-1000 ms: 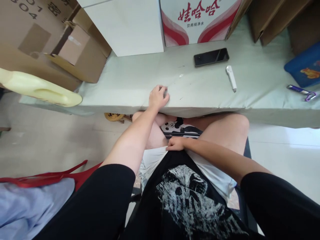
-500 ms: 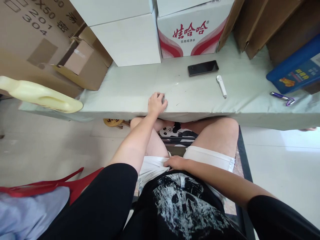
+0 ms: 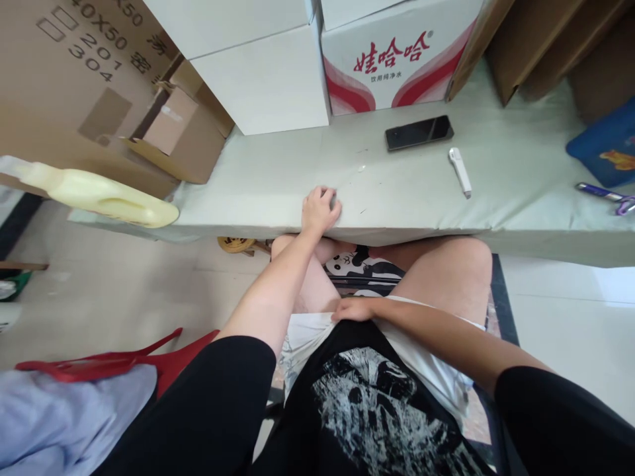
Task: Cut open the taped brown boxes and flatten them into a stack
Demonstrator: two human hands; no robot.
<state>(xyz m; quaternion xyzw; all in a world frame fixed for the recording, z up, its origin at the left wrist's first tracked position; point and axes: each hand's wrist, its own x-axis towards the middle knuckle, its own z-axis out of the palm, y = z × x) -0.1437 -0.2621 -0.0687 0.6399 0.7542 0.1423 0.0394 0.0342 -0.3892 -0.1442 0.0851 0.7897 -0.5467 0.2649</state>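
My left hand (image 3: 320, 210) rests on the near edge of the pale green covered table (image 3: 278, 192), fingers curled loosely on the cloth with nothing visible in them. My right hand (image 3: 353, 309) lies in my lap, fingers closed on the white shorts (image 3: 307, 330) at the hem of my black printed shirt (image 3: 367, 396). A black phone (image 3: 419, 132) and a white pen-like tool (image 3: 460, 172) lie on the table beyond my hands, out of reach of both.
White boxes (image 3: 268, 79) and a red-and-white printed carton (image 3: 397, 59) stand at the table's back. Brown cartons (image 3: 99, 99) and a cream plastic jug (image 3: 99, 195) are at left, a blue box (image 3: 605, 142) and a purple tool (image 3: 602, 194) at right. A red chair (image 3: 124, 363) holds blue cloth.
The view has shifted slightly. Both hands stay where they were, the left on the table edge, the right at the shorts.
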